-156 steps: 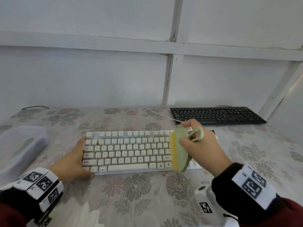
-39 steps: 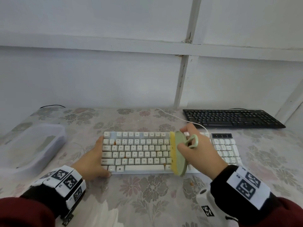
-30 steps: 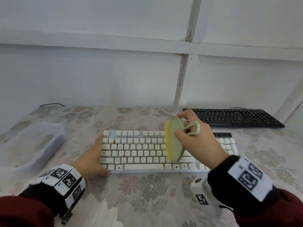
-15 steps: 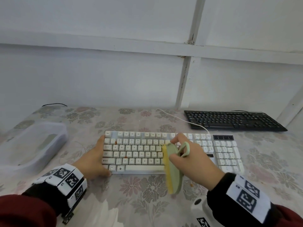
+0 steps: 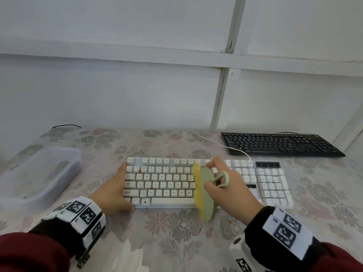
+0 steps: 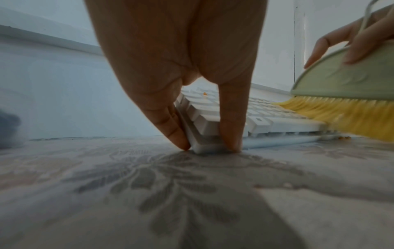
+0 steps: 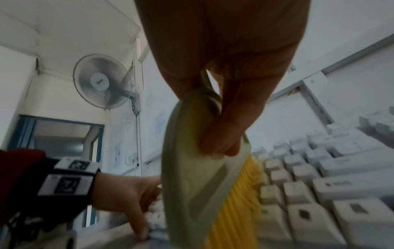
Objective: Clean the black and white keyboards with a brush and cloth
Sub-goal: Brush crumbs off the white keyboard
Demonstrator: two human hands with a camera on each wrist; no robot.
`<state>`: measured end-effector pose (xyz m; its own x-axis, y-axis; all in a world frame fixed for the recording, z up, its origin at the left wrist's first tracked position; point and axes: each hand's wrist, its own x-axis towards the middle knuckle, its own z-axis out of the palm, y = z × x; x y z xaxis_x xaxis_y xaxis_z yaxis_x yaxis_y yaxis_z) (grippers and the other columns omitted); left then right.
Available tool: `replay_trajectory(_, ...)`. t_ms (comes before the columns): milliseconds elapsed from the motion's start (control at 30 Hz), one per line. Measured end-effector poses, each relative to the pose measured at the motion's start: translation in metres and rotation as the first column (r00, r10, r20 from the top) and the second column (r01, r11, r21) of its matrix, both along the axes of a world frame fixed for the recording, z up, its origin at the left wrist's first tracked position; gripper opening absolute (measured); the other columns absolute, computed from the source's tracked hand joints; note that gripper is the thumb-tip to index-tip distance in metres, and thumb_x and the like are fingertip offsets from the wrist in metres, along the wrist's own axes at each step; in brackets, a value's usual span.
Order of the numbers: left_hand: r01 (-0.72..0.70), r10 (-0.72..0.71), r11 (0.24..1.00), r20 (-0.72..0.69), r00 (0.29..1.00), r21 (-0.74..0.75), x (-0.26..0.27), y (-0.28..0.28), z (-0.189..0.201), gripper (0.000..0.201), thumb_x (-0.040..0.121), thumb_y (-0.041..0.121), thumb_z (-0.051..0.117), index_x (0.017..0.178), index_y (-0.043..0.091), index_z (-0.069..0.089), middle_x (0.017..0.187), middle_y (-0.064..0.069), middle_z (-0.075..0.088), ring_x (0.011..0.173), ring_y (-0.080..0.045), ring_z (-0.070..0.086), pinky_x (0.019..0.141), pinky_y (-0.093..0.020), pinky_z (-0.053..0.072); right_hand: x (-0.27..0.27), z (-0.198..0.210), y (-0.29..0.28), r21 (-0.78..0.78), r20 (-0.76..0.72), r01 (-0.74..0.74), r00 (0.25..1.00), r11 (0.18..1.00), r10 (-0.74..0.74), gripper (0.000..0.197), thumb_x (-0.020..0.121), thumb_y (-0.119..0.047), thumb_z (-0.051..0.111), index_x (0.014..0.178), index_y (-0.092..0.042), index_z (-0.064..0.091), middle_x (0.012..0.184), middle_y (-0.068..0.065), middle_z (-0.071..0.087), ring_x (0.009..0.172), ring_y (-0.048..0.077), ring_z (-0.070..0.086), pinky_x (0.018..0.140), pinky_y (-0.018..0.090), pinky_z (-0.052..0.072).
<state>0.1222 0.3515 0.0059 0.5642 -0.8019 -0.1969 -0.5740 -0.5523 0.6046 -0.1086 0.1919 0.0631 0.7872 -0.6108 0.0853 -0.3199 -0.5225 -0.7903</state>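
The white keyboard [image 5: 167, 183] lies in the middle of the flowered table, with orange crumbs [image 5: 139, 170] among its left keys. My right hand [image 5: 225, 185] grips a pale green brush [image 5: 206, 193] with yellow bristles. The brush stands on edge across the keyboard's middle, its near end past the front edge. In the right wrist view the bristles [image 7: 241, 210] press on the keys. My left hand [image 5: 117, 189] braces the keyboard's near-left corner, with straight fingers [image 6: 170, 128] on the side and the thumb on the front. The black keyboard [image 5: 279, 144] lies at the far right. No cloth shows.
A clear plastic container [image 5: 39, 169] stands at the left of the table. The white keyboard's cable [image 5: 216, 143] runs back toward the wall past the black keyboard. A few orange crumbs [image 5: 229, 219] lie on the tablecloth in front of the white keyboard. A wall bounds the table behind.
My right hand has brought the brush down from the far rows toward the keyboard's front edge and a little to the left. The left hand has stayed at the near-left corner.
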Motion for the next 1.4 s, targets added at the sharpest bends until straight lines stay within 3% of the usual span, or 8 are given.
replay_trajectory(100,0.001,-0.001,1.0,-0.008,1.0,-0.002,0.0,0.0,0.0,0.12,0.063,0.011,0.078,0.142,0.034,-0.009,0.113,0.01,0.052,0.095,-0.007,0.058,0.079,-0.022,0.051,-0.006,0.009,0.003,0.009,-0.045,-0.028,0.999,1.0,0.028,0.02,0.087,-0.009,0.047,0.1,-0.023,0.048,0.053,-0.006,0.041,0.041,0.005,0.031,0.041,0.017,0.03)
replay_trajectory(300,-0.009,0.009,1.0,-0.011,1.0,0.009,-0.001,0.0,0.0,0.12,0.064,0.011,0.078,0.142,0.034,-0.01,0.113,0.009,0.053,0.095,-0.007,0.058,0.079,-0.022,0.05,0.016,0.032,-0.013,-0.037,0.147,0.079,0.986,0.996,-0.073,0.028,0.085,-0.006,0.047,0.106,-0.024,0.05,0.059,0.003,0.048,0.039,0.004,0.034,0.039,0.017,0.03)
replay_trajectory(567,-0.008,0.008,1.0,0.0,1.0,0.009,0.0,-0.001,0.0,0.119,0.064,0.012,0.079,0.143,0.033,-0.008,0.109,0.013,0.052,0.091,-0.004,0.057,0.069,-0.014,0.046,-0.004,-0.001,0.0,-0.002,-0.013,-0.004,1.0,1.0,0.004,0.024,0.086,-0.008,0.047,0.102,-0.026,0.047,0.049,-0.006,0.041,0.04,0.005,0.03,0.039,0.017,0.029)
replay_trajectory(667,0.0,0.0,1.0,0.015,1.0,-0.005,0.0,0.0,0.0,0.117,0.063,0.012,0.079,0.142,0.033,-0.005,0.105,0.018,0.05,0.088,-0.001,0.056,0.064,-0.013,0.045,-0.008,0.008,0.003,0.002,-0.05,-0.035,0.998,0.999,0.035,0.019,0.086,-0.009,0.048,0.1,-0.023,0.049,0.048,-0.008,0.041,0.039,0.005,0.031,0.04,0.017,0.03)
replay_trajectory(867,-0.002,0.002,1.0,0.008,1.0,-0.002,-0.002,0.0,0.001,0.118,0.063,0.011,0.079,0.142,0.033,-0.005,0.11,0.013,0.051,0.093,-0.005,0.056,0.072,-0.016,0.046,0.026,0.036,-0.003,-0.065,0.154,0.06,0.987,0.996,-0.05,0.025,0.085,-0.007,0.048,0.105,-0.023,0.049,0.064,0.008,0.054,0.046,0.007,0.039,0.043,0.019,0.033)
replay_trajectory(1067,0.0,0.0,1.0,0.02,1.0,-0.01,0.0,0.0,0.0,0.118,0.063,0.013,0.079,0.142,0.034,-0.006,0.105,0.016,0.051,0.089,-0.003,0.057,0.066,-0.014,0.046,0.027,0.014,0.005,-0.062,0.077,0.033,0.997,0.998,-0.029,0.021,0.087,-0.006,0.048,0.103,-0.019,0.046,0.052,-0.005,0.044,0.035,0.003,0.036,0.036,0.013,0.028)
replay_trajectory(1233,0.003,-0.003,1.0,0.002,1.0,-0.022,0.001,0.0,-0.002,0.119,0.062,0.012,0.079,0.142,0.036,-0.006,0.112,0.014,0.051,0.096,-0.005,0.057,0.077,-0.021,0.05,0.006,-0.004,0.016,0.003,-0.013,-0.025,1.0,1.0,0.025,0.023,0.087,-0.008,0.048,0.102,-0.025,0.047,0.042,-0.008,0.041,0.036,0.005,0.032,0.038,0.014,0.026)
replay_trajectory(1400,0.001,-0.001,1.0,0.008,1.0,-0.018,0.0,0.0,-0.002,0.119,0.063,0.012,0.079,0.142,0.035,-0.007,0.11,0.013,0.051,0.093,-0.005,0.056,0.07,-0.015,0.046,0.007,0.019,0.012,0.047,0.076,-0.003,0.997,0.999,0.0,0.023,0.085,-0.006,0.048,0.101,-0.022,0.05,0.05,-0.006,0.04,0.037,0.004,0.03,0.038,0.015,0.026)
